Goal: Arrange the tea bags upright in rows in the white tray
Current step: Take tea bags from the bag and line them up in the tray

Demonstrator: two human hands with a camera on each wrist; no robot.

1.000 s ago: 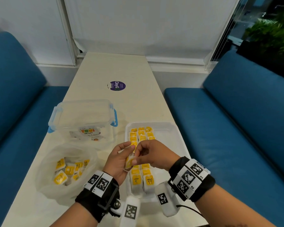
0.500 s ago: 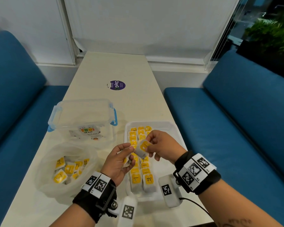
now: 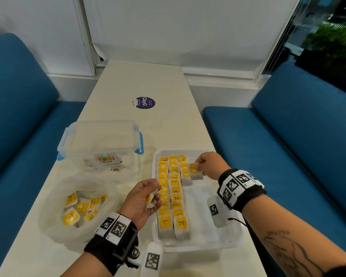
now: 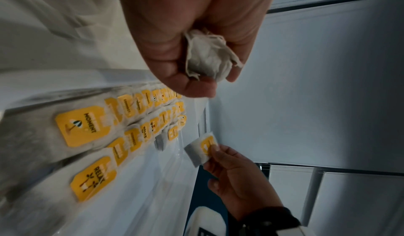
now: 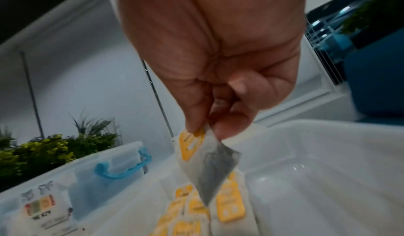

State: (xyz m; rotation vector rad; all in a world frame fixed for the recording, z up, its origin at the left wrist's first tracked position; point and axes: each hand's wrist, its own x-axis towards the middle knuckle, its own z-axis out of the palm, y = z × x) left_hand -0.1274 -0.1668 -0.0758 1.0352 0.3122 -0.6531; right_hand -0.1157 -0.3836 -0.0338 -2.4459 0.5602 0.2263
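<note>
The white tray (image 3: 224,243) lies on the table in front of me with two long rows of yellow-tagged tea bags (image 3: 175,193) and a short third row at its far end. My right hand (image 3: 200,166) pinches one tea bag (image 3: 194,170) by its top above that third row; the right wrist view shows the tea bag (image 5: 210,163) hanging from thumb and finger over the tray (image 5: 328,179). My left hand (image 3: 151,196) hovers at the tray's left edge and grips another tea bag (image 3: 151,200), crumpled tea bag (image 4: 207,56) in the left wrist view.
A clear plastic bag (image 3: 54,198) with several loose tea bags lies left of the tray. Behind it stands a lidded clear box (image 3: 100,140) with blue clasps. A purple sticker (image 3: 144,102) marks the table's middle. Blue benches flank the table.
My right hand took a tea bag from the left hand and carried it away to the far right part of the tray. The left hand stayed by the tray's left edge with its bag.
</note>
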